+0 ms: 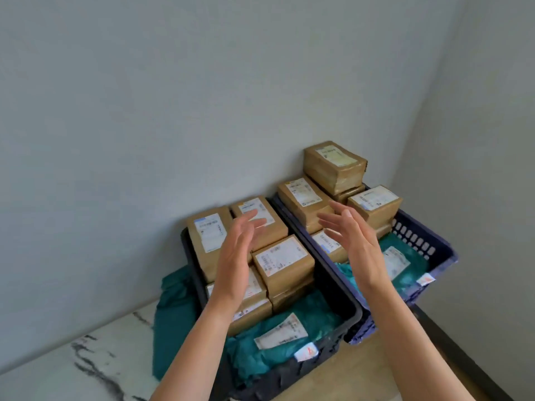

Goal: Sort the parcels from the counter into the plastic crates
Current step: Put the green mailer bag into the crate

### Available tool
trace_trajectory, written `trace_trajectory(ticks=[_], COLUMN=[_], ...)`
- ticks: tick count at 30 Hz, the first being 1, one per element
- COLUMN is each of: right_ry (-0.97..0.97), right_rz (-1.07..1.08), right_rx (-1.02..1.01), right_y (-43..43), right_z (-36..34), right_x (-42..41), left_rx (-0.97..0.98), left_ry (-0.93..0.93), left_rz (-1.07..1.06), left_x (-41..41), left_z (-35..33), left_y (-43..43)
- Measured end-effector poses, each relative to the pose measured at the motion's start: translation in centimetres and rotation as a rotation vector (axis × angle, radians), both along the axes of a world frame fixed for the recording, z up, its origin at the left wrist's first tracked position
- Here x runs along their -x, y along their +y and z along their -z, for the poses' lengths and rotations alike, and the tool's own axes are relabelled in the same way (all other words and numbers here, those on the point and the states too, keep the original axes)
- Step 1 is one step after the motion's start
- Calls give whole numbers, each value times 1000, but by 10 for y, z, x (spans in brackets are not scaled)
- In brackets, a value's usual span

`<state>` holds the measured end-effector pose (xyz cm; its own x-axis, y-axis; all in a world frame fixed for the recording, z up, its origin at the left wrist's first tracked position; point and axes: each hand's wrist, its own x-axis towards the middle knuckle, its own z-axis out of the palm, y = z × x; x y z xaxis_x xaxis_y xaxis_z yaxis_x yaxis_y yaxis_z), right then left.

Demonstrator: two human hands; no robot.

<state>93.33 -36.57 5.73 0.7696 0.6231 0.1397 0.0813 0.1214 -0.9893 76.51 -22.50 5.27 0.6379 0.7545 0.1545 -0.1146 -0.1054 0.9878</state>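
Note:
Two plastic crates stand side by side in a corner. The dark left crate (351,309) holds several brown box parcels (285,263) with white labels and a green bag parcel (278,340) at its front. The blue right crate (437,247) holds stacked brown boxes, the top one (334,164) highest, plus a green bag parcel (405,267). My left hand (236,260) and my right hand (354,241) hover above the crates, palms facing each other, fingers apart, holding nothing.
A white marble counter (86,351) with dark veins lies at the lower left. Another green bag (172,308) sits against the left crate's outer side. Grey walls close the corner behind and to the right. Wooden floor shows below the crates.

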Motion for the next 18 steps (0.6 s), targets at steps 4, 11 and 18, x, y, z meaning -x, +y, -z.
trace_trajectory(ticks=[4, 11, 18], right_ry=[-35, -38, -19], right_rz=[-114, -174, -142], right_rx=[12, 35, 263], right_y=[75, 191, 263], right_z=[-1, 8, 79], right_x=[70, 198, 284], left_rx=[-1, 79, 237], left_ry=[-16, -30, 156], left_rz=[-118, -173, -127], left_x=[79, 203, 259], left_z=[2, 22, 105], left_y=[59, 174, 246])
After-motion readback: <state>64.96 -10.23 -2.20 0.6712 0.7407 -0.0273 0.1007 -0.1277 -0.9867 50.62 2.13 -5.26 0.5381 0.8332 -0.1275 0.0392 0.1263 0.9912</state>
